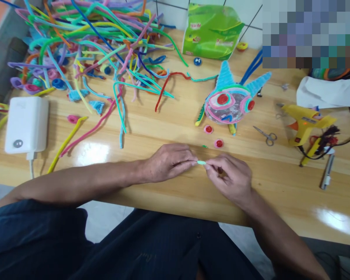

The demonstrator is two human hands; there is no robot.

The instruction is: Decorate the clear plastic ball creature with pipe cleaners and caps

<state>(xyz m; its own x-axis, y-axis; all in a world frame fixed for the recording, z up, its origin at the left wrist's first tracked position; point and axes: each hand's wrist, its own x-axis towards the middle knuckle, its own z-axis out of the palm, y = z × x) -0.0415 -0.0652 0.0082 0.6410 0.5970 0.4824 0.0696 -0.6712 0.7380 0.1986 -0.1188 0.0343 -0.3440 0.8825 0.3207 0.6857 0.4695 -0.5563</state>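
Note:
Between the fingertips of my left hand [173, 162] and my right hand [229, 175], I pinch a short pale-green piece of pipe cleaner [201, 162], one end in each hand. Just beyond lie two small pink-and-red coils [218, 143] and a tiny green scrap [204, 146]. Farther back stands a round craft figure [224, 111] with blue pointed ears, big red-centred eyes and yellow-tipped legs.
A tangled heap of coloured pipe cleaners [96, 42] fills the back left. A white power bank [26, 124] with a cable stands at left. Small scissors [266, 137], a yellow glue gun [305, 122] and a cutter knife [327, 171] lie right. A green tissue pack [212, 33] is behind.

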